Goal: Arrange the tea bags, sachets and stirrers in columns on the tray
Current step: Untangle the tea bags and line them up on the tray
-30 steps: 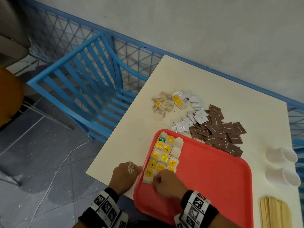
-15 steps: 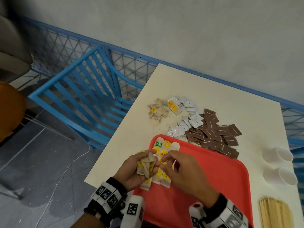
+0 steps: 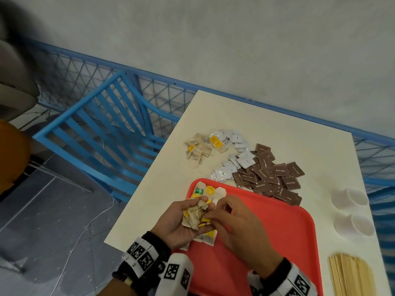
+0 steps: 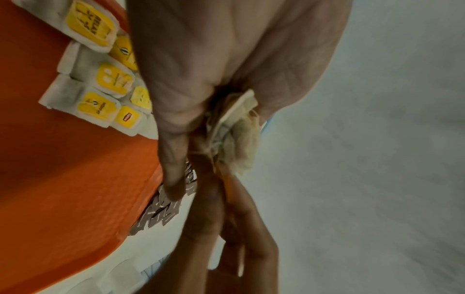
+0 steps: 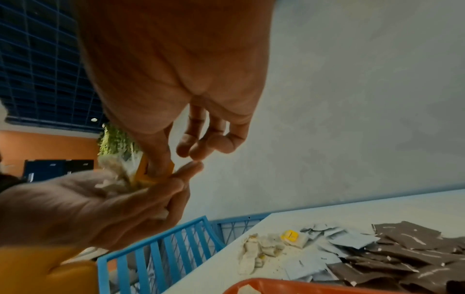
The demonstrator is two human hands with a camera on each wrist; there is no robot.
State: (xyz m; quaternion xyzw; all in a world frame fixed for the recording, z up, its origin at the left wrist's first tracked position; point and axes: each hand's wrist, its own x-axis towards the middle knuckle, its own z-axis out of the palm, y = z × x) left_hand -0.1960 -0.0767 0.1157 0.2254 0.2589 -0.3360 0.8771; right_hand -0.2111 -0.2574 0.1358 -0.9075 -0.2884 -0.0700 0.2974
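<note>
I have my left hand [image 3: 175,223] palm-up over the near left corner of the red tray [image 3: 277,242], fingers cupped round a crumpled bunch of tea bags [image 3: 195,214]. My right hand [image 3: 237,223] sits just right of it, thumb and forefinger pinching a yellow tag [image 5: 153,171] in that bunch; the other fingers hang loosely curled. Beneath my hands, tea bags with yellow tags [image 4: 100,103] lie in columns along the tray's left side. On the counter [image 3: 277,124] beyond the tray I see a loose heap of tea bags [image 3: 197,151] at far left, white sachets [image 3: 233,157] beside it, and brown sachets [image 3: 269,176] to their right, touching the tray's far rim. Two white cups [image 3: 352,210] lie on their sides right of the tray, and wooden stirrers [image 3: 350,274] lie bundled at near right.
</note>
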